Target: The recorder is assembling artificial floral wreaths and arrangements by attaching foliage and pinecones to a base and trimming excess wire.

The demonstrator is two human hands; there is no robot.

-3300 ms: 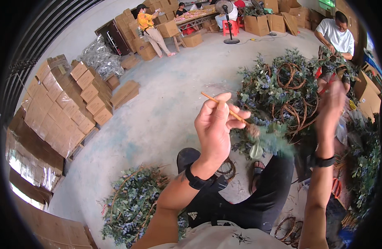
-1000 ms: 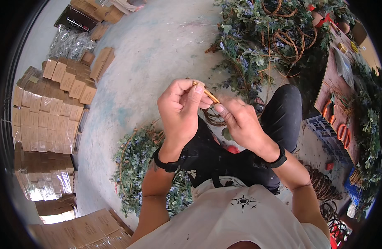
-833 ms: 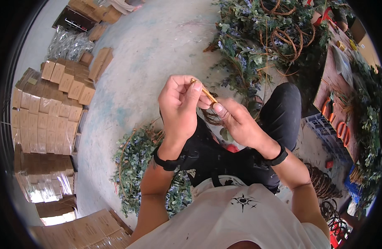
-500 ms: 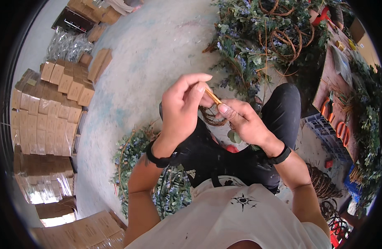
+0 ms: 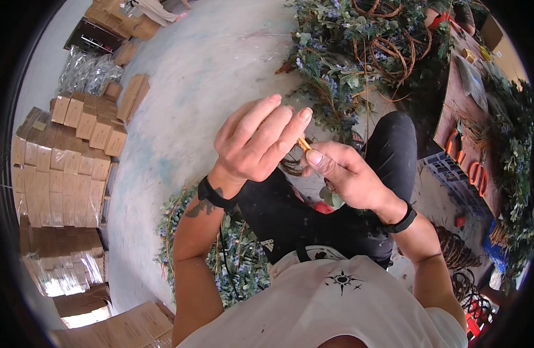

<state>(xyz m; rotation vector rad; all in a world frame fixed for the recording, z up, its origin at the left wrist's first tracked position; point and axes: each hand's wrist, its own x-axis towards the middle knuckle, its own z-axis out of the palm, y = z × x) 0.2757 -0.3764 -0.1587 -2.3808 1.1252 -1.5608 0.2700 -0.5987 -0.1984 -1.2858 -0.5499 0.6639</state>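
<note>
The right hand pinches a tan stem, seemingly part-worked and not yet set down, while the left hand stretches fingers over its tip, grip unclear.

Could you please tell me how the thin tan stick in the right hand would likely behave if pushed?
The thin tan stick is probably light, being so slim. It may be fairly stiff: its exposed end looks straight beyond the right hand.

There are one left hand, one right hand, two black wristbands and at least one yellow stick. On the table are two orange-handled tools by its near edge and one yellow block toward its far edge.
</note>
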